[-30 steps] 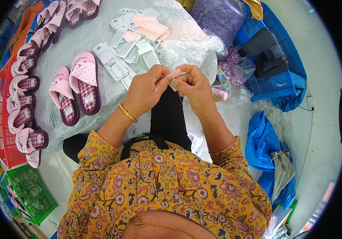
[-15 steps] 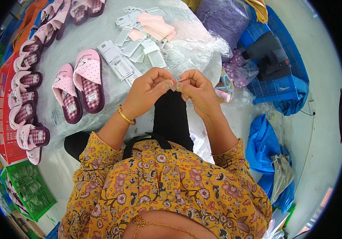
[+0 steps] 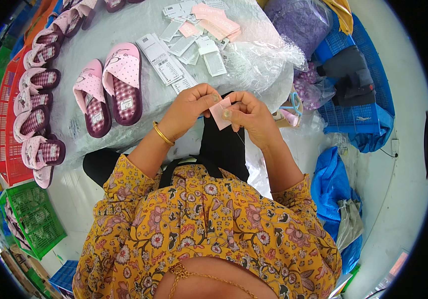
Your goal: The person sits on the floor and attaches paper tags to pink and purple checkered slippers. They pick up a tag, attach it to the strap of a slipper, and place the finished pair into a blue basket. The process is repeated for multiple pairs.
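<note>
I see a small pink tag (image 3: 220, 112) pinched between both hands, held in the air over the near edge of the bench (image 3: 99, 144) and above a black cloth (image 3: 221, 147) that hangs down toward the body. Half a second ago the fingers of the two hands were pressed together and hid the tag almost wholly; now they have drawn slightly apart and the tag shows as a flat pink piece, tilted, its lower corner pointing down.

The left hand (image 3: 190, 107) grips the tag's upper left edge with thumb and forefinger clenched on it; a gold bangle (image 3: 162, 134) sits on that wrist. The right hand (image 3: 250, 113) is closed on the tag's right side, thumb on the front face. A thin thread seems to run down from the right hand, though it is too fine for me to be sure.

Just beyond the hands lies a scatter of white labels (image 3: 166, 62) and more pink tags (image 3: 216, 20) on crinkled clear plastic (image 3: 259, 55). To the left stands a pair of pink slippers (image 3: 108, 89), well apart from the grip, with a further row of slippers (image 3: 37, 99) along the bench's left edge by a red crate (image 3: 4, 124). On the right, a blue crate (image 3: 353, 114) sits near the right hand. The bare bench between the slippers and the labels is the open room.
</note>
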### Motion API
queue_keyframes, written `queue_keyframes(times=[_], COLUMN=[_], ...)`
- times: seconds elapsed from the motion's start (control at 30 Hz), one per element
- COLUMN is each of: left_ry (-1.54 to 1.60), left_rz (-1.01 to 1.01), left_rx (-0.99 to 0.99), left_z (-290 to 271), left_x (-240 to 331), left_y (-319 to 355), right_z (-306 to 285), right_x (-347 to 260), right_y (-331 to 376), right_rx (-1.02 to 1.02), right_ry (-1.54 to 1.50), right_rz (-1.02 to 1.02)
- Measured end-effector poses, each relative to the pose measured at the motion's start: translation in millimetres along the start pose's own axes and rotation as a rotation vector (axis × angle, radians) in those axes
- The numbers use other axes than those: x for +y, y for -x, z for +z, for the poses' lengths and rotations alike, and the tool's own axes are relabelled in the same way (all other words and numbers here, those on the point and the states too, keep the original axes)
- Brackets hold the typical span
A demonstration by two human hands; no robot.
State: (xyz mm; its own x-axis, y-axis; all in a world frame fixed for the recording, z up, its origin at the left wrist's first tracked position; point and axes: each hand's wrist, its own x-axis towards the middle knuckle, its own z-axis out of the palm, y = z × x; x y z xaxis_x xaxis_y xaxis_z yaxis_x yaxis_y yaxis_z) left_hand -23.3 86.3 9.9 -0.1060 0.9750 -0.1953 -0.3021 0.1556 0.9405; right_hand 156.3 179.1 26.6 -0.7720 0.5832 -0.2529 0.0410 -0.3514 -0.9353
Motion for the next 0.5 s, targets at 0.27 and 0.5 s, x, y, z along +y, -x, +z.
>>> queue_keyframes(times=[0.27, 0.5], left_ry=[-0.124, -0.374], left_rz=[-0.011, 0.08], left_rx=[-0.062, 0.035], left_z=[-4.1, 7.7], left_x=[10.8, 10.3], left_y=[10.3, 23.1], right_z=[-1.8, 13.6], right_x=[4.1, 2.3], right_y=[4.2, 6.0], right_rx=[0.168, 0.039], right_ry=[0.355, 0.267], right_rz=[-0.155, -0.113])
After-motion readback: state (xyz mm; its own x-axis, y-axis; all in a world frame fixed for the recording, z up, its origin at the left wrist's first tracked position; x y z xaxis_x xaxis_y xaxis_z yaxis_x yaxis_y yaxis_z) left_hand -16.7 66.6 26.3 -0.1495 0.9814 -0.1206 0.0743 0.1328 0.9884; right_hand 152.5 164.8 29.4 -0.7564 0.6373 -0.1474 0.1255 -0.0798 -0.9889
